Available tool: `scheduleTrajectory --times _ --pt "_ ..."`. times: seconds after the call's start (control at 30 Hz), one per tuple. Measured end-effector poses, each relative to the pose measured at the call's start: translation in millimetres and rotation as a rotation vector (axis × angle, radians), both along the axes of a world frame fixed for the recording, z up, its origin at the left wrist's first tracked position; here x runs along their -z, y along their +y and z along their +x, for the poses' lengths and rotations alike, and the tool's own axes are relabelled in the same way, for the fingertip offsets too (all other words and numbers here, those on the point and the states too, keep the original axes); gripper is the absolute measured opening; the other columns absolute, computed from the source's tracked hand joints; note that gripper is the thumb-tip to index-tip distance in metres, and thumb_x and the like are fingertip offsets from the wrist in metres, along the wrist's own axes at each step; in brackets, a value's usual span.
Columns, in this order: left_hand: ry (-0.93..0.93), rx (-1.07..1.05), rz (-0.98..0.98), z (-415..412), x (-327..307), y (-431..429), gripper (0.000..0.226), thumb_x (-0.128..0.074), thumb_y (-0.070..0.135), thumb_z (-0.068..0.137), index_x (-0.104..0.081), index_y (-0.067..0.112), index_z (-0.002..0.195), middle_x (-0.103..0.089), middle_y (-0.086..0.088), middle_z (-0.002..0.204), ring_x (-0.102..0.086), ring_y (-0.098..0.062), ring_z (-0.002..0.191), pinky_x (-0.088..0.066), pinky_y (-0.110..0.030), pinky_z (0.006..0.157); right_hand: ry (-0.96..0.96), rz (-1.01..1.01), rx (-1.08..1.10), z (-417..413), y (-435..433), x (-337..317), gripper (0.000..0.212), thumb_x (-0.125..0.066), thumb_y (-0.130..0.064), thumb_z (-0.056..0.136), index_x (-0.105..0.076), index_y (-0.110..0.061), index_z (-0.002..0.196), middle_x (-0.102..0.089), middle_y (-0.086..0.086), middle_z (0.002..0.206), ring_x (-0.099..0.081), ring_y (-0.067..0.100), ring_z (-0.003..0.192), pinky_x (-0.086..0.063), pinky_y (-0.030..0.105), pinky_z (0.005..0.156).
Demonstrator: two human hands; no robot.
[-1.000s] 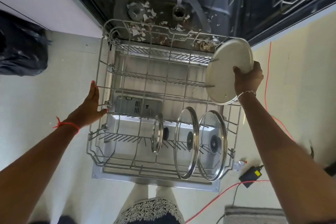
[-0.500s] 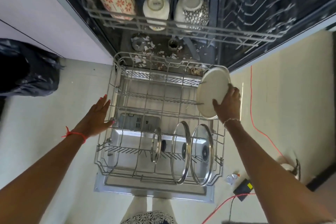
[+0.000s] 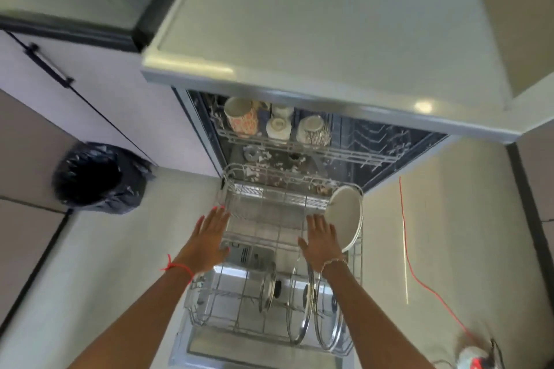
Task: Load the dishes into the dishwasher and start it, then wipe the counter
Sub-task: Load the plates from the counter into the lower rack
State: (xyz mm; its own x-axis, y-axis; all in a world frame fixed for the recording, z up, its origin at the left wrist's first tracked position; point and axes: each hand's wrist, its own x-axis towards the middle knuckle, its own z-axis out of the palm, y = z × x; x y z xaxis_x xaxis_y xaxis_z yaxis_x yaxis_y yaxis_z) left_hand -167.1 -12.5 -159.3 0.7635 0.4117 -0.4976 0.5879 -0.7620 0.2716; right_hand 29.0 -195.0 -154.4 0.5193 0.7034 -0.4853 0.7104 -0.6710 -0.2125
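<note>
While the plate (image 3: 344, 216) stands on edge in the far right corner of the lower rack (image 3: 263, 186), your right hand (image 3: 320, 240) hangs just beside it, fingers straight, holding nothing. Left hand (image 3: 209, 237) flat, spread, at the rack's left rim; contact unclear. Three lids (image 3: 301, 308) upright in the near rows.

I see a pale floor (image 3: 105, 278) with a red cable (image 3: 401, 213) trailing across it on the right. On the left is a lilac cabinet (image 3: 114, 123) with a black handle (image 3: 49, 66), and a black-bagged bin (image 3: 99, 178) stands just beside it. Light glints on the grey counter (image 3: 329, 24).
</note>
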Motion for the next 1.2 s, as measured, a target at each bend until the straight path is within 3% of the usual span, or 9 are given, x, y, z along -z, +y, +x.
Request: scheduleTrajectory --times 0.27,0.47,0.87,1.1,1.2 --pt "-0.016 0.001 0.078 -22.3 -90.2 -34.3 0.077 -0.042 0.035 0.096 0.009 0.008 0.148 0.021 -0.008 0.153 0.016 -0.025 0.144 0.018 -0.030 0.107 -0.066 -0.032 -0.294 -45.8 12.8 -91.4 0.058 -0.032 -0.034 0.100 -0.013 -0.005 0.147 -0.012 0.013 0.155 -0.005 0.026 0.145 -0.004 0.047 0.117" --pt "-0.006 0.017 0.135 -44.2 -134.1 -64.4 0.078 -0.042 0.034 0.096 0.009 0.008 0.148 0.018 -0.008 0.155 0.014 -0.024 0.144 0.018 -0.030 0.106 -0.036 0.004 -0.363 -75.2 16.7 -135.3 0.056 -0.032 -0.031 0.100 -0.014 -0.006 0.146 -0.012 0.012 0.155 -0.005 0.026 0.145 -0.005 0.047 0.116" --pt "-0.030 -0.058 0.214 -88.3 -157.7 -69.4 0.078 -0.043 0.036 0.096 0.006 0.010 0.150 0.012 -0.007 0.157 0.012 -0.022 0.145 0.019 -0.028 0.104 -0.014 0.016 -0.440 -125.5 29.6 -158.1 0.057 -0.034 -0.035 0.099 -0.018 -0.004 0.145 -0.017 0.012 0.154 -0.007 0.025 0.144 -0.010 0.048 0.116" --pt "-0.062 -0.122 0.221 -119.4 -157.2 -25.3 0.077 -0.042 0.038 0.096 0.006 0.009 0.149 0.011 -0.006 0.157 0.013 -0.021 0.145 0.013 -0.032 0.113 0.012 0.086 -0.436 -160.0 73.7 -164.1 0.055 -0.035 -0.034 0.099 -0.020 -0.006 0.144 -0.017 0.011 0.154 -0.007 0.024 0.144 -0.011 0.047 0.116" --pt "-0.059 -0.129 0.255 -138.0 -154.8 9.0 0.078 -0.040 0.041 0.096 0.007 0.009 0.149 0.012 -0.007 0.157 0.012 -0.021 0.145 0.016 -0.030 0.110 0.029 0.106 -0.421 -179.1 108.4 -162.0 0.056 -0.035 -0.035 0.099 -0.018 -0.007 0.145 -0.014 0.011 0.155 -0.006 0.024 0.145 -0.010 0.047 0.116"
